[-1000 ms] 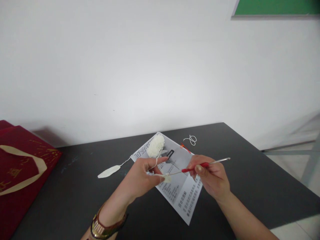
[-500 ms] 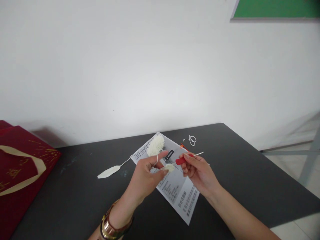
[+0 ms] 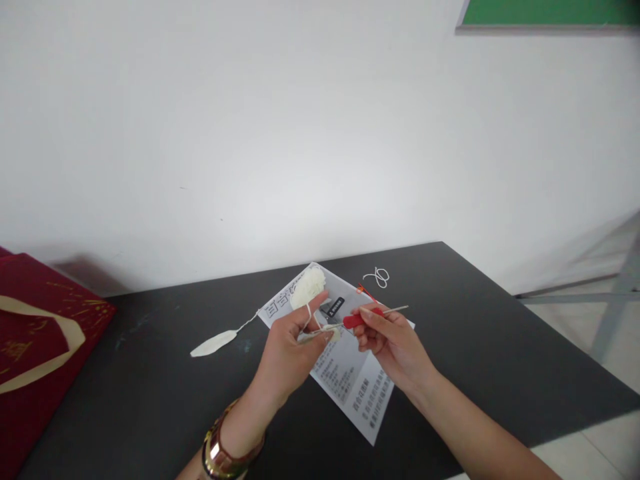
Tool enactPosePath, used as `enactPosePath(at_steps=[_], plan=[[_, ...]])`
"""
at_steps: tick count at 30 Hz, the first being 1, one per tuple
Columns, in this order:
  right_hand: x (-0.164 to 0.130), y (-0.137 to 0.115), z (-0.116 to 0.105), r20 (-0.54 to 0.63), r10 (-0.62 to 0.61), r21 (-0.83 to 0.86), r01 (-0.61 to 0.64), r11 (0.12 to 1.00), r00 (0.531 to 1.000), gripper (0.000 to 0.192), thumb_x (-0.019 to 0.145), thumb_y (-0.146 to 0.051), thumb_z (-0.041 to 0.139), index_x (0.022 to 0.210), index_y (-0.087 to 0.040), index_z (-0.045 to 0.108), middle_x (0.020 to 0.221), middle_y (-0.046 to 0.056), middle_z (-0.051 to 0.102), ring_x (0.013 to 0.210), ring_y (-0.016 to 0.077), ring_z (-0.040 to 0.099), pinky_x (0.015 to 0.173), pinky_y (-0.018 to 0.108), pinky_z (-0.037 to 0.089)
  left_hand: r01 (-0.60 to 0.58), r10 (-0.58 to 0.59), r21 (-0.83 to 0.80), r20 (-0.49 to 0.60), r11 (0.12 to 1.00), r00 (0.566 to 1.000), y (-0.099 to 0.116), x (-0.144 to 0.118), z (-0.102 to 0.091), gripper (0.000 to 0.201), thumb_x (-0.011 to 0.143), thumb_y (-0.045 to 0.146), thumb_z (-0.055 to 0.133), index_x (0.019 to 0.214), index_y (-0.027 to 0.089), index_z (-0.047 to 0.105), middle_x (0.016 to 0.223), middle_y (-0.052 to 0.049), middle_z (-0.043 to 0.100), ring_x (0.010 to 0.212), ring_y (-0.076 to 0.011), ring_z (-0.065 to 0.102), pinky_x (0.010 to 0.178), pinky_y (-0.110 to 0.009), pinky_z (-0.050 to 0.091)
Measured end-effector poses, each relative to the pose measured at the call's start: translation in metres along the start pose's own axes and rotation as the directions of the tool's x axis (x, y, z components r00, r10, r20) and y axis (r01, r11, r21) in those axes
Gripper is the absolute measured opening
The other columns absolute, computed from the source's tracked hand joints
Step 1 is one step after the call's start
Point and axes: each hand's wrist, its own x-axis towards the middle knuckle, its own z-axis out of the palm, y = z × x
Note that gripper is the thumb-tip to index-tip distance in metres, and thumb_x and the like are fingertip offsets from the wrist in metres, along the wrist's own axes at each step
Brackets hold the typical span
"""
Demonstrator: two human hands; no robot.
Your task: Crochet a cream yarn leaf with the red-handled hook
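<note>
Between the thumb and fingers of my left hand (image 3: 293,347) is a small cream crochet piece (image 3: 334,333), and a strand of yarn loops over the raised index finger. My right hand (image 3: 393,340) grips a crochet hook (image 3: 361,317) by its red handle. The hook's thin metal shaft points left and meets the crochet piece, while its other metal end sticks out to the right. Behind my left hand, a ball of cream yarn (image 3: 307,287) rests on a printed sheet (image 3: 357,413). My fingers partly hide the stitches.
A finished-looking cream leaf shape (image 3: 214,344) with a yarn tail lies left on the black table (image 3: 150,373). Near the sheet's far right edge are a small orange-red item (image 3: 367,291) and a white yarn scrap (image 3: 381,277). A red gift bag (image 3: 45,333) stands at far left.
The hook has shifted slightly left, its shaft now at the crochet piece. The piece sits tilted differently in my left fingers. The whole view has moved a little.
</note>
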Motion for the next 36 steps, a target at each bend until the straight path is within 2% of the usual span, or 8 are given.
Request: enactPosePath(at_steps=[7, 11, 14, 18, 22, 24, 30, 36], plan=[[-0.003, 0.005, 0.002, 0.029, -0.099, -0.045, 0.100, 0.994, 0.995, 0.017, 0.078, -0.029, 0.073, 0.081, -0.013, 0.074, 0.063, 0.005, 0.074, 0.047, 0.0086, 0.064, 0.049, 0.016, 0.055, 0.130, -0.126, -0.202, 0.033, 0.971, 0.991, -0.004, 0.001, 0.005, 0.049, 0.066, 0.018, 0.078, 0.114, 0.022, 0.069, 0.065, 0.003, 0.058, 0.063, -0.0136, 0.054, 0.068, -0.028, 0.043], [-0.010, 0.009, 0.003, 0.034, -0.311, -0.230, 0.310, 0.923, 0.950, 0.010, 0.082, -0.026, 0.068, 0.086, -0.019, 0.074, 0.068, 0.003, 0.075, 0.054, 0.0115, 0.067, 0.054, 0.021, 0.057, 0.162, -0.177, -0.293, -0.026, 0.942, 0.984, -0.008, 0.000, 0.011, 0.059, 0.066, 0.018, 0.079, 0.122, 0.022, 0.064, 0.062, 0.006, 0.054, 0.059, -0.0098, 0.050, 0.064, -0.024, 0.040], [-0.018, 0.013, 0.002, 0.197, -0.557, -0.531, 0.566, 0.631, 0.807, 0.018, 0.084, -0.015, 0.063, 0.095, -0.024, 0.073, 0.078, 0.003, 0.076, 0.064, 0.0153, 0.070, 0.061, 0.025, 0.058, 0.177, -0.214, -0.384, -0.056, 0.906, 0.975, -0.009, 0.000, 0.015, 0.066, 0.066, 0.016, 0.078, 0.128, 0.020, 0.058, 0.058, 0.008, 0.053, 0.057, -0.0078, 0.048, 0.062, -0.022, 0.038], [-0.023, 0.014, -0.004, 0.625, -0.613, -0.591, 0.806, 0.032, 0.483, 0.053, 0.078, 0.000, 0.060, 0.125, -0.025, 0.061, 0.095, 0.009, 0.075, 0.080, 0.0209, 0.071, 0.068, 0.031, 0.058, 0.189, -0.226, -0.425, -0.038, 0.885, 0.973, -0.008, 0.001, 0.015, 0.070, 0.068, 0.016, 0.077, 0.133, 0.016, 0.052, 0.058, 0.009, 0.054, 0.057, -0.0077, 0.051, 0.066, -0.023, 0.040], [-0.021, 0.007, -0.011, 0.825, -0.471, -0.426, 0.891, -0.157, 0.312, 0.061, 0.080, -0.004, 0.057, 0.139, -0.018, 0.047, 0.112, 0.017, 0.070, 0.095, 0.0274, 0.068, 0.075, 0.039, 0.058, 0.221, -0.239, -0.484, 0.025, 0.847, 0.971, -0.001, 0.001, 0.006, 0.070, 0.065, 0.013, 0.079, 0.131, 0.014, 0.054, 0.062, 0.008, 0.057, 0.059, -0.0070, 0.053, 0.070, -0.023, 0.040], [-0.018, 0.003, -0.012, 0.788, -0.506, -0.421, 0.906, -0.030, 0.350, 0.053, 0.083, -0.004, 0.055, 0.133, -0.022, 0.054, 0.110, 0.015, 0.071, 0.091, 0.0255, 0.068, 0.072, 0.038, 0.058, 0.285, -0.251, -0.494, 0.135, 0.822, 0.959, 0.003, 0.002, -0.001, 0.070, 0.064, 0.011, 0.080, 0.129, 0.013, 0.055, 0.063, 0.006, 0.060, 0.059, -0.0080, 0.055, 0.069, -0.024, 0.041], [-0.015, -0.001, -0.003, 0.409, -0.524, -0.332, 0.657, 0.677, 0.747, 0.023, 0.086, -0.014, 0.060, 0.097, -0.028, 0.074, 0.085, 0.005, 0.072, 0.066, 0.0168, 0.066, 0.053, 0.028, 0.055, 0.326, -0.196, -0.440, 0.316, 0.837, 0.929, 0.010, 0.003, -0.017, 0.062, 0.063, 0.008, 0.080, 0.122, 0.017, 0.063, 0.063, 0.005, 0.061, 0.058, -0.0075, 0.054, 0.066, -0.023, 0.039], [-0.017, 0.000, -0.004, 0.304, -0.442, -0.261, 0.519, 0.814, 0.844, 0.012, 0.083, -0.026, 0.066, 0.090, -0.023, 0.076, 0.075, 0.006, 0.071, 0.059, 0.0174, 0.064, 0.050, 0.029, 0.052, 0.311, -0.189, -0.327, 0.355, 0.893, 0.916, 0.011, 0.003, -0.025, 0.057, 0.064, 0.010, 0.079, 0.119, 0.021, 0.066, 0.065, 0.004, 0.057, 0.063, -0.0102, 0.052, 0.066, -0.025, 0.039]])
